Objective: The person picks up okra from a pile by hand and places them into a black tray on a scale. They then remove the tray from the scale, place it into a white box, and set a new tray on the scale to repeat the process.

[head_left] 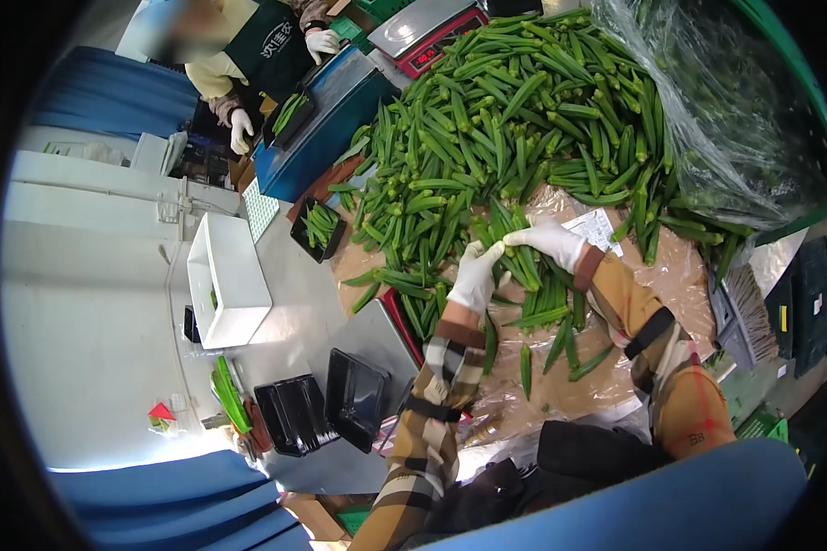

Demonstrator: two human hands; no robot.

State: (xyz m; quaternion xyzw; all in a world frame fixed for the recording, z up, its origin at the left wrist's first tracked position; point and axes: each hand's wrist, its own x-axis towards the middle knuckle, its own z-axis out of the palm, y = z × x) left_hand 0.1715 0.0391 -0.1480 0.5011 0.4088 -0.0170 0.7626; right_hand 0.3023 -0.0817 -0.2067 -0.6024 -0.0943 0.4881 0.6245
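Observation:
A large heap of green okra (487,129) covers the table. At its lower edge, both hands meet over a small bunch of okra pods (521,262). My left hand (477,275), in a white glove, has its fingers closed at the left side of the bunch. My right hand (549,241), also gloved in white, pinches at the top of the bunch, its fingertips close to those of my left hand. Several loose pods (526,370) lie on the brown wrapping below. A printed paper label (594,230) is just right of my right hand.
Left are a black tray with okra (319,230), a white bin (228,281), empty black trays (356,397) and a metal scale plate (374,344). A co-worker (266,46) stands beyond a blue machine (317,124). Plastic-lined green crate (813,207) and brush (749,308) are right.

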